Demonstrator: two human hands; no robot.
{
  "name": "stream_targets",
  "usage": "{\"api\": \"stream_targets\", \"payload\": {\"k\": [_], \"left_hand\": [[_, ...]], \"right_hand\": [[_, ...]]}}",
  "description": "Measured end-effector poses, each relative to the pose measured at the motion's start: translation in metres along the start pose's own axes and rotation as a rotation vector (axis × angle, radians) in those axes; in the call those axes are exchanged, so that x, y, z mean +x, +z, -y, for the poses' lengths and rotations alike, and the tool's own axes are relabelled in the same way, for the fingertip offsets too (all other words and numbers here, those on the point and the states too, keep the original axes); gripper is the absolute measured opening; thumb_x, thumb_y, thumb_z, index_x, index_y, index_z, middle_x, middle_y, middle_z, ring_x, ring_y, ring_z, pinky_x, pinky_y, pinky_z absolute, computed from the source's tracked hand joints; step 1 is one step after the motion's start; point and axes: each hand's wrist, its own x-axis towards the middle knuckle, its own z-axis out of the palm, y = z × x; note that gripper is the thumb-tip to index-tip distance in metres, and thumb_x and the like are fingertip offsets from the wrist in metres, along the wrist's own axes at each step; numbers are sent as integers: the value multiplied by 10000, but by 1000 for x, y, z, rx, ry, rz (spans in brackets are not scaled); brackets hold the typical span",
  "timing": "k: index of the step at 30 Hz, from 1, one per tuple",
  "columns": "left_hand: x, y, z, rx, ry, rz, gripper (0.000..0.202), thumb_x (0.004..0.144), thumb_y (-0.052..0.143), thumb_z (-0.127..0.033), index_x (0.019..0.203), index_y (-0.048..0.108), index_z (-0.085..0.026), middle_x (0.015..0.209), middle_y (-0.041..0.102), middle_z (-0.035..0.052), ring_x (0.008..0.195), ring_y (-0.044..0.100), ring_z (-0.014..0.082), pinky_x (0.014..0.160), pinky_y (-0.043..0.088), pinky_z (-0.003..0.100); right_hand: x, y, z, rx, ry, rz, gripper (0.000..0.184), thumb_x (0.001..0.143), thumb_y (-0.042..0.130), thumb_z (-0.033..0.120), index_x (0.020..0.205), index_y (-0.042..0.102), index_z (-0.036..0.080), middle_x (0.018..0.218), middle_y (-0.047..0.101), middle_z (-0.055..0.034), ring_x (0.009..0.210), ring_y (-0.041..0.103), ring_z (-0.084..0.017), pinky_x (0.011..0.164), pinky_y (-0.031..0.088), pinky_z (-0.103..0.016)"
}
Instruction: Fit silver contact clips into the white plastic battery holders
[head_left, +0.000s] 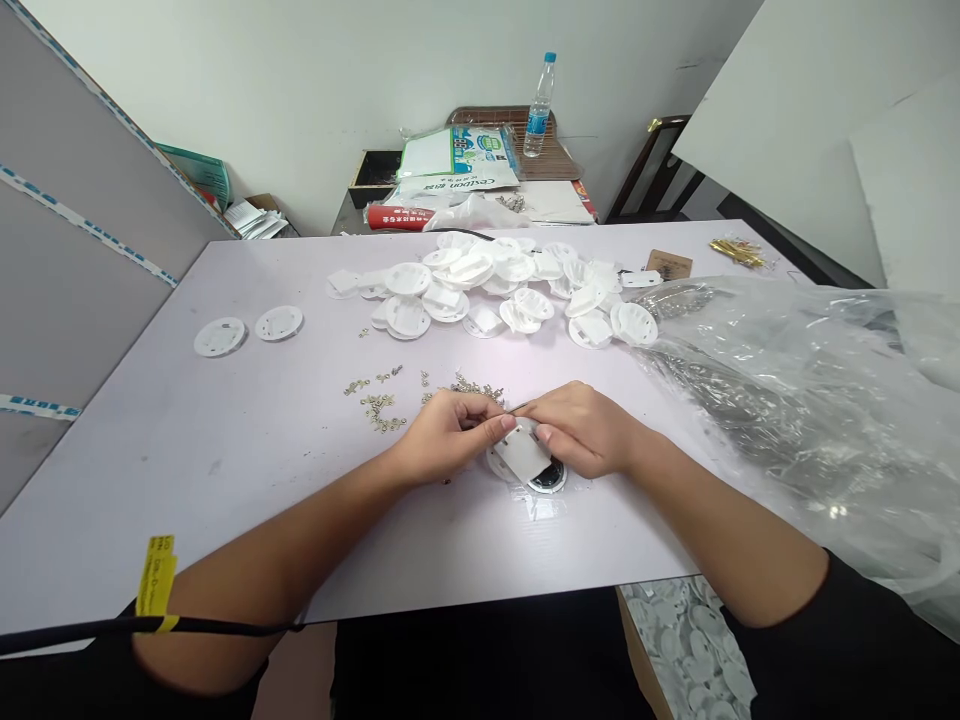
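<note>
Both hands meet at a white round plastic part (525,452) with a raised square box, close to the table's front edge. My left hand (457,430) grips its left side, thumb on top. From the other side my right hand (581,430) holds the same part between thumb and fingers. A thin dark item shows between the fingertips; its kind cannot be made out. Partly under the part lies a black disc with a pale rim (551,478), by some clear tape (538,505). Small metal pieces (480,388) lie just beyond my left hand.
A heap of white round parts (465,275) spreads across the back of the table. Two white discs (279,323) lie at left, more small metal pieces (382,412) nearer. A clear plastic bag (810,430) covers the right side. A box of white parts (690,640) stands below the front edge.
</note>
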Motion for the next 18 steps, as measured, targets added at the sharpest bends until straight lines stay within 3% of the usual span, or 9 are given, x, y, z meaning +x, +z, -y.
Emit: {"api": "stream_targets", "payload": {"k": [3,7,10,12,18], "left_hand": [[0,0,1,-68,18,-31,361,883,671,-459,784,668,-113,601,569,-4,476,451,48,416,339,163],[1,-1,1,-144,51,-102,345,895,667,-446,803,651,-114,570,520,-29,478,427,36,439,345,154],[0,-4,1,-187,60,-73,327,889,679,-441,827,631,-124,571,509,-39,477,427,36,437,334,153],[0,-6,1,-202,68,-20,316,875,698,-426,813,619,-126,579,511,-40,480,427,35,439,330,153],[-1,-13,5,-105,93,148,325,819,746,-370,691,580,-122,589,542,-11,488,440,51,437,331,178]], "right_hand": [[-1,-1,-1,127,87,-51,310,961,398,303,1015,658,144,691,652,-27,575,561,-121,572,420,-252],[0,1,0,246,305,7,312,879,637,454,882,648,143,613,569,11,524,498,-99,499,372,-234],[1,3,1,374,442,50,336,883,641,477,842,604,145,620,542,13,530,484,-99,490,361,-234],[1,5,1,451,450,70,333,893,624,475,837,572,151,649,533,11,545,476,-98,496,362,-233],[-2,7,0,504,296,124,272,868,638,343,748,455,182,590,421,59,498,373,-61,457,287,-204]]}}
